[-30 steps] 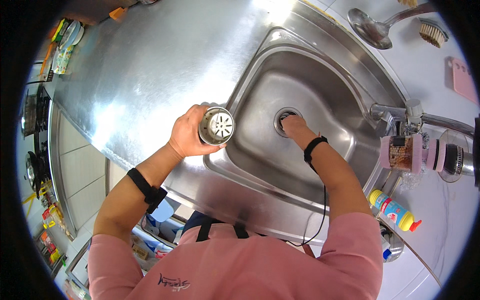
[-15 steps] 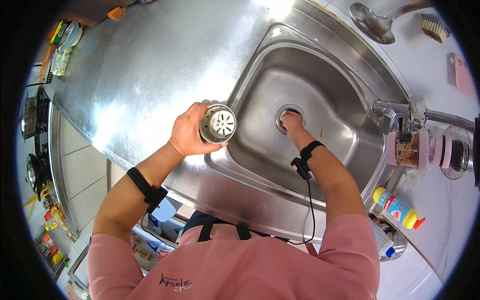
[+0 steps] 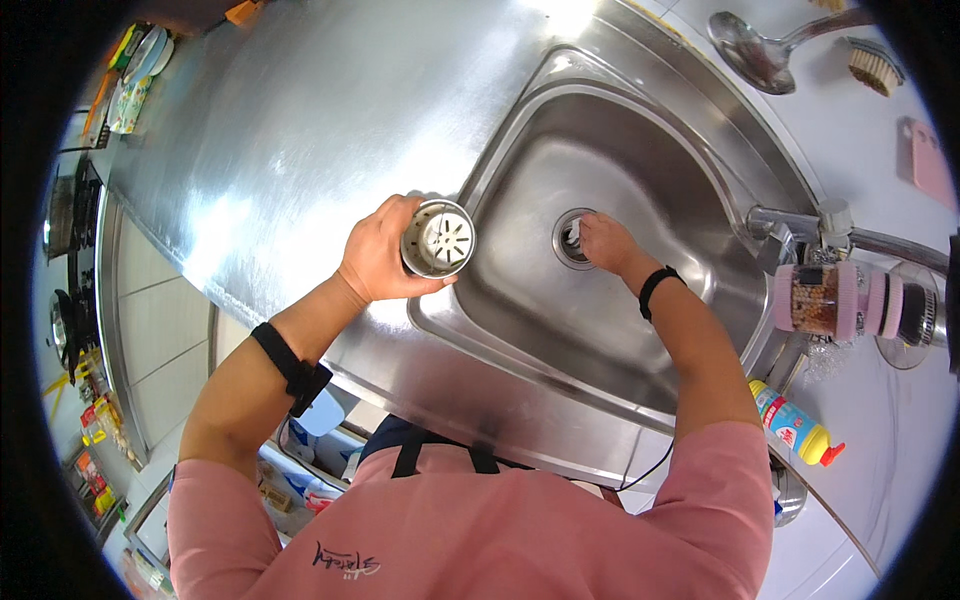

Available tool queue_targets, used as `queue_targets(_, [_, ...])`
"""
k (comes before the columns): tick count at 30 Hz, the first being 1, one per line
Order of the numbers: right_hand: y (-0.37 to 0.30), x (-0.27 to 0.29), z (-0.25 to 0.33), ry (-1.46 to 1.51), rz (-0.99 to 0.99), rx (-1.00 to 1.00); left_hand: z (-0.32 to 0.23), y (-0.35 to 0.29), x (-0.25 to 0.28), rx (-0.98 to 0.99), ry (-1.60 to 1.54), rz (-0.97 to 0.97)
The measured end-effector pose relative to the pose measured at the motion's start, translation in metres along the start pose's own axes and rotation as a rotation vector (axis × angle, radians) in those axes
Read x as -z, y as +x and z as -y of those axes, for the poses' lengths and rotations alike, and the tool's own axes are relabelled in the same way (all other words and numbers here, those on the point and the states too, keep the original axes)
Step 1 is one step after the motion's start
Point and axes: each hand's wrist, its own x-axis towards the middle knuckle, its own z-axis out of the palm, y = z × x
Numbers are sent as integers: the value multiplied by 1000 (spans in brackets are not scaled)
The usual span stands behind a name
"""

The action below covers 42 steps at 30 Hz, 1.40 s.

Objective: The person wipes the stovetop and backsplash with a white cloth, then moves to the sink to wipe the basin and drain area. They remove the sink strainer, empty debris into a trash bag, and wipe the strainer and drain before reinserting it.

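My left hand [image 3: 378, 255] is wrapped round a round metal cup with a slotted bottom [image 3: 440, 238]. Its mouth faces up beside the left rim of the stainless sink [image 3: 640, 150], so the pale inside shows. Over the sink's drain hole [image 3: 566, 250] is my right hand [image 3: 607, 243], fingers pinched together. A small white scrap [image 3: 573, 232] shows at the fingertips, partly hidden by them; its kind is too small to make out.
A metal counter [image 3: 330, 130] stretches left of the sink. To the right are a tap [image 3: 790, 220], a filter with beads [image 3: 812, 298] and a yellow-capped bottle [image 3: 795, 425]. A ladle [image 3: 755, 55], a brush [image 3: 875, 68] and a pink board [image 3: 930, 160] lie farther off.
My right hand has drawn back out of the drain hole, up and to the right, and a white scrap now shows at its fingers. My left hand holds the cup almost where it was.
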Motion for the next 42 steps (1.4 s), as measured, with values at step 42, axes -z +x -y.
queue_targets(42, [-59, 75, 74, 2421, -348, -1090, -18, 3, -1, 115, 62, -43])
